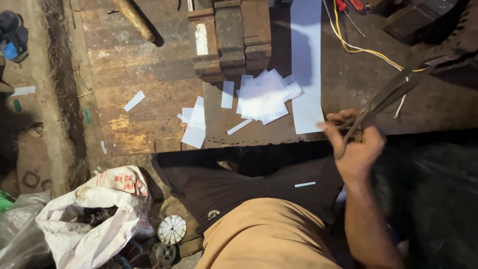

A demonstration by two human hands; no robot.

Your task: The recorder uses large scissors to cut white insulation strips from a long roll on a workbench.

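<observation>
Right hand [354,144] around long dark shears [386,97]

**Workbench layout, seen from above**

Long pale sheet-metal strip [306,65] is lying on the worn dark workbench [149,65]; heap of cut pale squares [262,97] is lying just left of it, before the heavy rusted iron block [231,37]. Right hand [354,144] gripping long metal shears [393,92] is sitting right of the strip.

This is a rough metal workshop. A worn, rust-stained workbench [149,74] fills the middle, with a heavy iron block [231,40] at twelve o'clock, cut sheet pieces [261,97] strewn below it, loose wires [363,50] at one o'clock, and a sack of scrap [94,219] on the dirt floor at seven.
</observation>
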